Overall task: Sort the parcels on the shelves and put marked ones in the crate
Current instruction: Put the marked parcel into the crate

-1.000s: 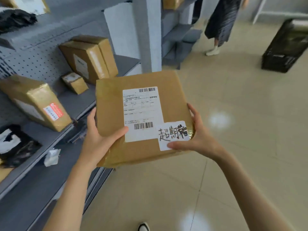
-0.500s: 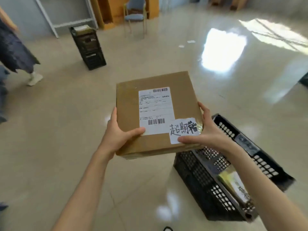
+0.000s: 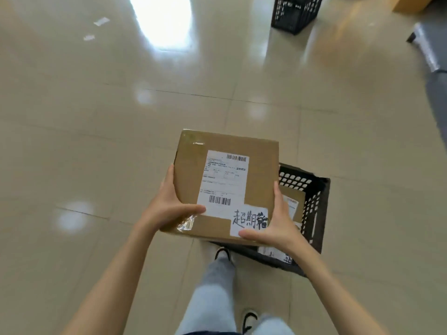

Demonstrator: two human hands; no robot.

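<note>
Both hands (image 3: 169, 209) (image 3: 273, 228) grip parcel (image 3: 258, 170) sides, thumbs on top, over crate (image 3: 314, 204).

This is looking like a parcel sorting room: a brown cardboard parcel with a white barcode label (image 3: 225, 182), black plastic crates (image 3: 312, 204) sitting on a shiny tiled floor (image 3: 96, 141).

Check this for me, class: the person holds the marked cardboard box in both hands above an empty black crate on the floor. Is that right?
One thing is wrong: the black crate is not empty. The head view shows other parcels already inside it. The rest stands: the left hand and right hand hold the marked cardboard box above it.
</note>
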